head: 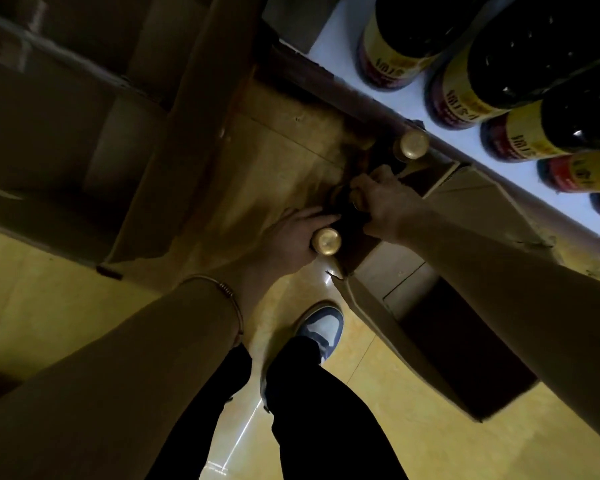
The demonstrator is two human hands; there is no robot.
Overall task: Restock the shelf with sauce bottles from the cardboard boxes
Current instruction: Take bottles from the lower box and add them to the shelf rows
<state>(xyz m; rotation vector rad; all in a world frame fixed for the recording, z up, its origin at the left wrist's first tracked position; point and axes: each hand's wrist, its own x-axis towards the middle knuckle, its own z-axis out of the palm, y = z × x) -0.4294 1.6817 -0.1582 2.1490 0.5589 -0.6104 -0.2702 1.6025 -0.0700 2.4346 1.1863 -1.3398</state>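
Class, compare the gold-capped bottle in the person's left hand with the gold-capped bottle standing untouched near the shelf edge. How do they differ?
The left hand grips the near gold-capped bottle; the far gold-capped bottle stands free, no hand on it. The near bottle is at the cardboard box's torn front edge; the far one sits beside the white shelf. Both have round gold caps.

You see matt brown cardboard boxes (413, 327) with torn, rough edges, and a glossy yellowish floor (430, 393). The bottle caps (327, 241) look like shiny gold metal; the shelf bottles (492, 77) are dark and glossy with paper-like labels.
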